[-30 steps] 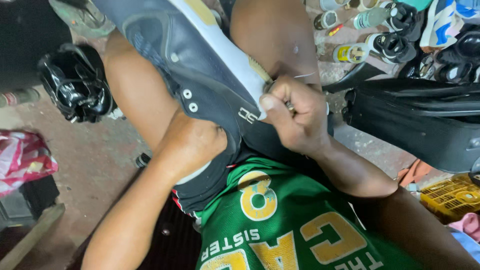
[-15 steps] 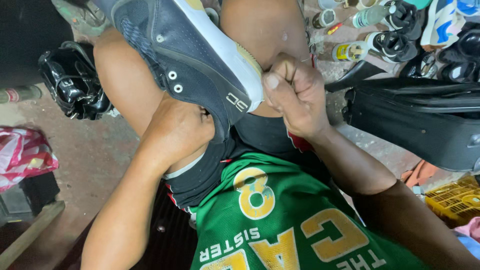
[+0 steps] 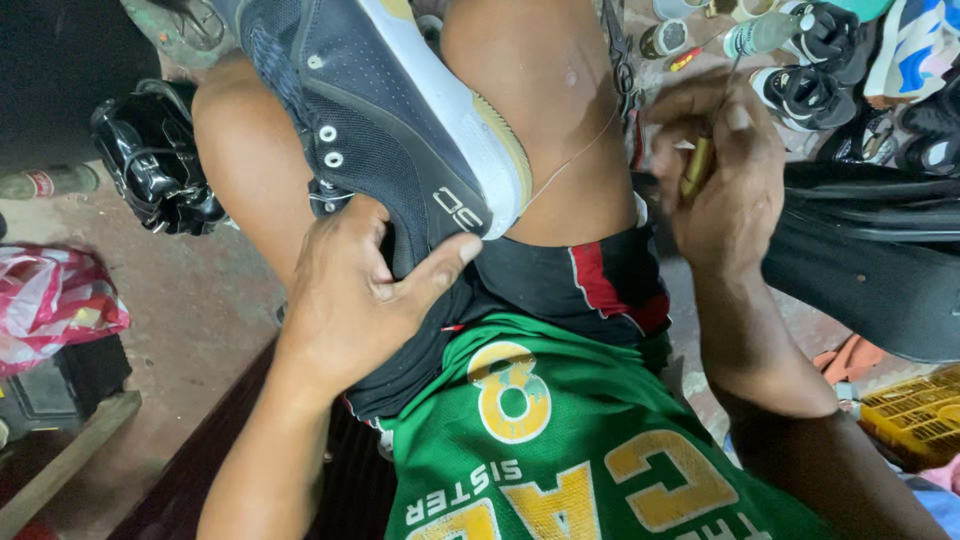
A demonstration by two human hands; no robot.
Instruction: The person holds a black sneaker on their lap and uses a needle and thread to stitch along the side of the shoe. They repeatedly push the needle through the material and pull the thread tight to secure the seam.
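A green jersey (image 3: 560, 440) with yellow letters fills the near part of the view, above black shorts (image 3: 560, 285) with a red stripe. The left hand (image 3: 350, 290) grips the heel of a dark blue sneaker (image 3: 380, 110), thumb pressed on the back by the white sole. The sneaker lies across the person's bare knees, sole side turned to the right. A thin thread (image 3: 575, 160) runs tight from the sole edge up to the right hand (image 3: 715, 170). That hand is closed around a small tool with a yellowish handle (image 3: 697, 165). Beside the right arm lies a black bag (image 3: 880, 270), and a yellow crate (image 3: 915, 415) sits near it. On the left floor are a shiny black shoe (image 3: 150, 160) and a pink plastic bag (image 3: 50, 300). Far up at the right are more shoes (image 3: 830, 60) and small bottles (image 3: 760, 35).
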